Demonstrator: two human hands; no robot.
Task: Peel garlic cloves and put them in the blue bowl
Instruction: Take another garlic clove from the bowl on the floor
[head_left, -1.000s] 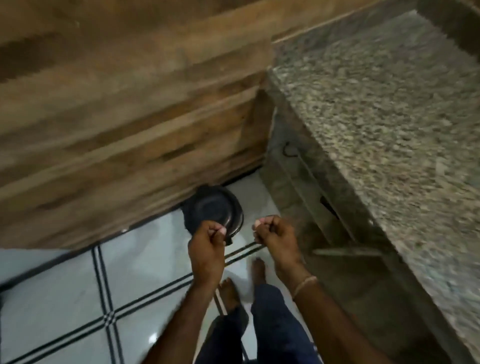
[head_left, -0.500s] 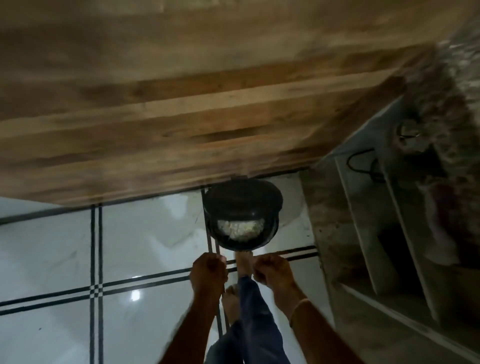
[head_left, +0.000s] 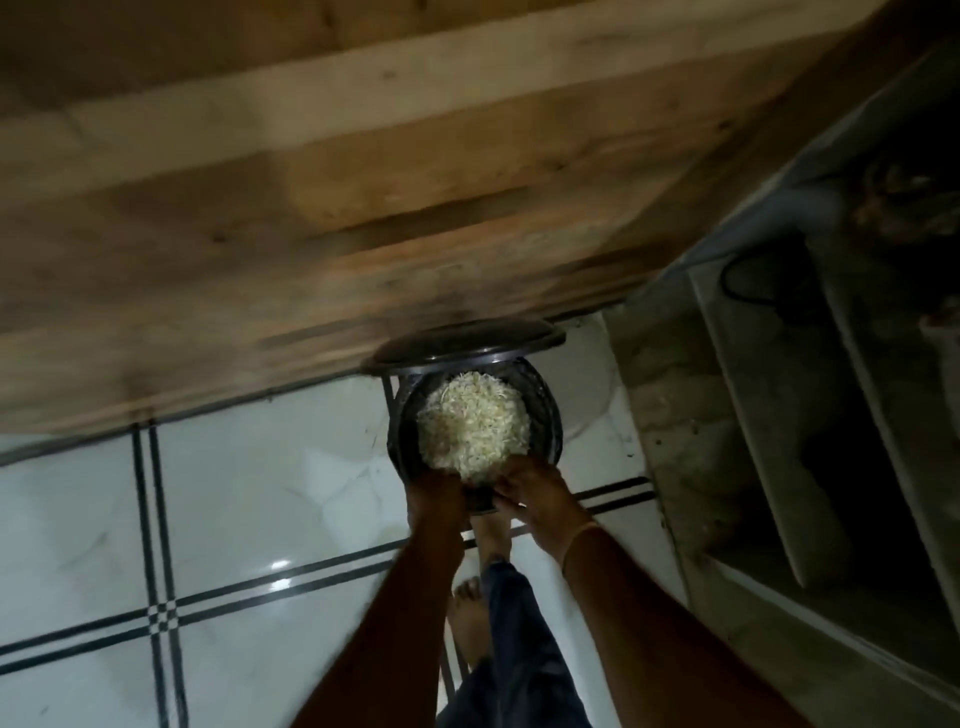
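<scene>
A round black bin (head_left: 551, 415) stands on the floor with its lid (head_left: 467, 339) tipped up against the wood behind it. A heap of pale, papery garlic skins (head_left: 472, 426) fills it. Both my hands hover over the bin's near rim. My left hand (head_left: 435, 500) looks bunched and is too dark and blurred to read. My right hand (head_left: 535, 493) has its fingers loosened and pointing down at the skins. One bare foot (head_left: 493, 535) reaches to the bin's base. No blue bowl or garlic cloves are in view.
A wooden cabinet front (head_left: 363, 208) rises right behind the bin. Stone shelves with a dark cable (head_left: 779, 415) stand on the right. The floor is glossy white tile with black lines (head_left: 234, 493). My other foot (head_left: 470, 618) rests below my hands.
The view swung from the granite counter down to the bin. The lid went from down to fully up, and both fists moved forward over the bin's rim. The right hand's fingers loosened.
</scene>
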